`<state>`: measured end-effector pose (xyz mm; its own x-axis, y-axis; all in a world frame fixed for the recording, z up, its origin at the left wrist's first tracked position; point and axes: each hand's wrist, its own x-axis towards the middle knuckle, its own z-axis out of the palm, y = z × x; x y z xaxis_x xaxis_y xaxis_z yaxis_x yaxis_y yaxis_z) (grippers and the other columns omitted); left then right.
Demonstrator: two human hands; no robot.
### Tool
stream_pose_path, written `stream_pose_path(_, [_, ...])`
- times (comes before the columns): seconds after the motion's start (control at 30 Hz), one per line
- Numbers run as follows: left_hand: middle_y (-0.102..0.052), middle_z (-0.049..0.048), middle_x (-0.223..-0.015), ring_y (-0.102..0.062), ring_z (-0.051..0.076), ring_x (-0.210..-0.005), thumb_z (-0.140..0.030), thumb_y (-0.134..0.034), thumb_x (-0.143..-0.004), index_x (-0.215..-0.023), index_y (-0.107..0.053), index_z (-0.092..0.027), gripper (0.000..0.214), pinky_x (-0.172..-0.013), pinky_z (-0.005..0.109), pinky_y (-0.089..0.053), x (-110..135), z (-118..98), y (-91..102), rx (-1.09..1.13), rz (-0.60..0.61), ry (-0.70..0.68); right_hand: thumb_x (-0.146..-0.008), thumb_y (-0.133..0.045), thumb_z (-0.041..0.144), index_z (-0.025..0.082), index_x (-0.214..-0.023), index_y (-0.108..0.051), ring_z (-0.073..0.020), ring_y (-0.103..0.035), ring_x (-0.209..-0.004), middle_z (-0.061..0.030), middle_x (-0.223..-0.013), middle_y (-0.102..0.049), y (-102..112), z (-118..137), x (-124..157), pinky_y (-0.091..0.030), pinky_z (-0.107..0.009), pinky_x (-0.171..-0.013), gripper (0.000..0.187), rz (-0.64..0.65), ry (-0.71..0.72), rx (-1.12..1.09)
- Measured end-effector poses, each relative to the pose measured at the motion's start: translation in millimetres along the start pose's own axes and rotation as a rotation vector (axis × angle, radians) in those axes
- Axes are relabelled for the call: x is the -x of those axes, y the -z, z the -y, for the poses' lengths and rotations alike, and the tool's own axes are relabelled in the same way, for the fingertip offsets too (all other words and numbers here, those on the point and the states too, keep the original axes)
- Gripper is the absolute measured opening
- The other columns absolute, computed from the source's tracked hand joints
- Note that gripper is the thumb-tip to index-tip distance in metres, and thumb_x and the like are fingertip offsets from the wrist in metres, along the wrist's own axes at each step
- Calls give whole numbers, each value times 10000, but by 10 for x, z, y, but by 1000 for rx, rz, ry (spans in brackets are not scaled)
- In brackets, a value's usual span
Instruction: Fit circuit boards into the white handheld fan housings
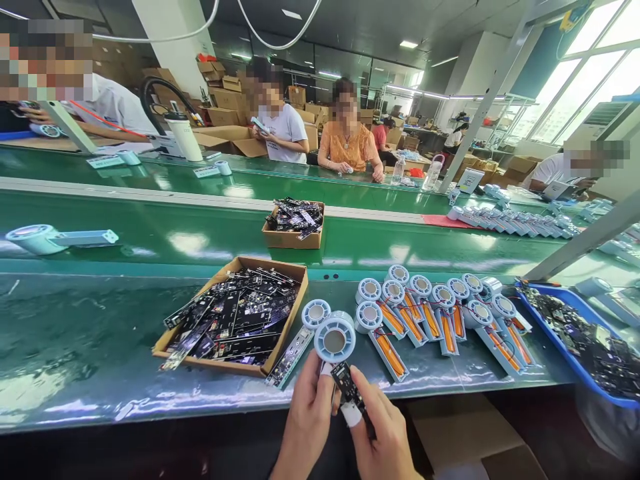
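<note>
My left hand (306, 417) grips a light blue fan body with a round head (335, 339), held upright near the table's front edge. My right hand (383, 433), with a white cot on one finger, pinches a small black circuit board (349, 390) against the fan's handle. A cardboard box (200, 360) full of black circuit boards sits just left of my hands. Another fan body (303, 337) lies flat beside the box. Several fan bodies with orange batteries showing (440, 317) lie in a row to the right.
A green conveyor belt (200, 233) carries a small box of boards (294, 227) and a lone fan (50, 238). A blue tray (555, 343) of parts is at the right. Several people sit across the line. A cardboard box (470, 440) lies under the table.
</note>
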<state>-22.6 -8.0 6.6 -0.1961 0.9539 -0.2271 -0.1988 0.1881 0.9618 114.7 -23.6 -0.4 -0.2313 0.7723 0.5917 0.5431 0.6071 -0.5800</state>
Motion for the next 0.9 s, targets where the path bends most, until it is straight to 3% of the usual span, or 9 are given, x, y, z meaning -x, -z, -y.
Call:
stream_pose_path(0.2, [-560,-43,-665,-515,127,-560,-541,-625,-842,-1196,-641,-196,494,-547,241,-446,-1,-126,19,300,150,156,-1041,-360,158,278,-1572,-357,-196,-720,-762,-83,-946,-708,7,-58,4,-612,-267,-627,545,5,26,43])
stream_pose_path(0.43, [-531,-73,-566,-457,110,-461,-511,-675,-788,-1157,-644,-190,490,-446,220,-400,27,-117,-54,273,-23,188,-1017,-369,95,249,-1616,-258,-170,-630,-617,-43,-765,-604,106,-41,-73,-562,-261,-550,628,-17,194,252])
stream_pose_path(0.57, [-612,-46,-640,-548,136,-521,-557,-687,-779,-1204,-625,-191,564,-498,239,-485,23,-94,-63,221,-34,168,-1026,-347,111,236,-1624,-227,-166,-593,-573,-33,-726,-573,138,-33,-122,-523,-249,-499,623,-18,199,322])
stream_pose_path(0.63, [-702,11,-783,-672,198,-708,-606,-639,-817,-1227,-630,-195,580,-621,279,-568,20,-12,-34,187,-31,123,-1042,-330,147,227,-1625,-223,-168,-602,-571,-33,-727,-574,124,-19,-143,-516,-249,-487,598,3,162,318])
stream_pose_path(0.7, [-740,84,-1117,-682,277,-1097,-613,-597,-856,-1278,-614,-210,585,-860,332,-592,26,110,-11,116,-83,86,-1058,-325,188,217,-1626,-216,-168,-614,-562,-33,-733,-586,82,7,-160,-517,-249,-480,579,19,125,302])
stream_pose_path(0.77, [-585,99,-1467,-468,290,-1423,-582,-567,-896,-1378,-545,-225,600,-1097,359,-476,47,222,-25,17,-151,69,-1068,-310,214,211,-1627,-206,-168,-627,-551,-36,-744,-609,19,43,-169,-520,-249,-476,569,17,90,294])
stream_pose_path(0.83, [-423,101,-1612,-314,267,-1521,-551,-493,-951,-1477,-433,-204,633,-1199,358,-352,78,280,-79,-72,-176,27,-1068,-292,223,199,-1629,-194,-175,-646,-547,-43,-759,-637,-44,82,-169,-524,-254,-472,570,13,61,299])
stream_pose_path(0.9, [-355,124,-1646,-288,254,-1531,-530,-398,-998,-1530,-338,-162,650,-1222,348,-307,109,280,-151,-140,-171,-28,-1056,-292,209,188,-1628,-190,-185,-662,-542,-50,-771,-664,-83,115,-162,-522,-260,-461,581,19,33,336])
